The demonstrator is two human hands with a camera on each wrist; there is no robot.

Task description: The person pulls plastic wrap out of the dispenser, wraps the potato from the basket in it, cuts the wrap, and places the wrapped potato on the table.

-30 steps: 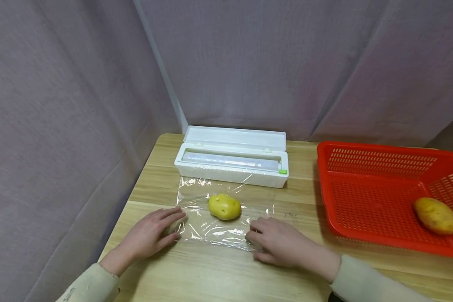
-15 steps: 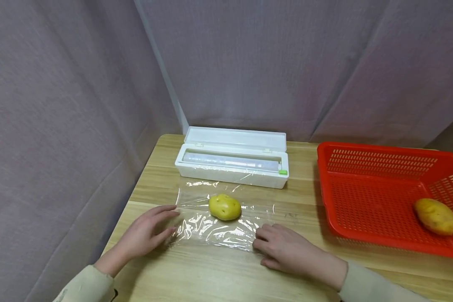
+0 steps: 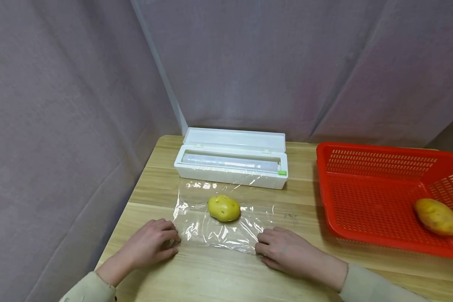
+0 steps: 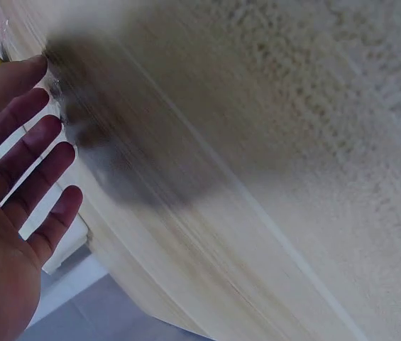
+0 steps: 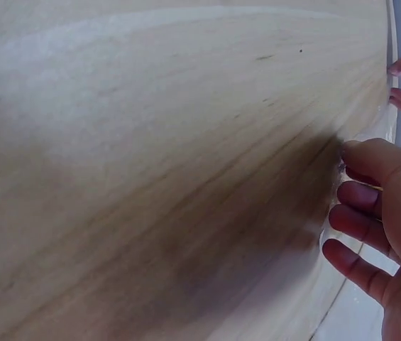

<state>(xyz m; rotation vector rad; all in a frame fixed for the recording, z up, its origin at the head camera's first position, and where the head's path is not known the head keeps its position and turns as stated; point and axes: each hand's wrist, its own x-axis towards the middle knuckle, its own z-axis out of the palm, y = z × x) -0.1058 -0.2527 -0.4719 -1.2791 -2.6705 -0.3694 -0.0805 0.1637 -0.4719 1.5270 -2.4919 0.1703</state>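
Note:
A yellow potato (image 3: 224, 208) rests on a sheet of clear plastic wrap (image 3: 211, 234) spread on the wooden table. The sheet runs forward from a long white wrap dispenser (image 3: 230, 175), whose lid stands raised and whose roll shows inside. My left hand (image 3: 149, 245) is at the near left corner of the sheet, fingers bent over the edge. At the near right corner, my right hand (image 3: 285, 251) pinches the edge with curled fingers. In the right wrist view, film glints beside the thumb and fingertips (image 5: 355, 193). Film also shows by the left fingertips (image 4: 57, 128) in the left wrist view.
A red plastic basket (image 3: 326, 201) with perforated walls stands on the right, holding a second potato (image 3: 436, 217). A grey curtain (image 3: 241, 67) hangs behind the table and along its left side. The green slider (image 3: 282, 173) sits at the dispenser's right end.
The right hand has shifted slightly right along with the sheet's corner. My left hand has drawn back toward the near left corner, and its fingers have bent. The potato stays in place.

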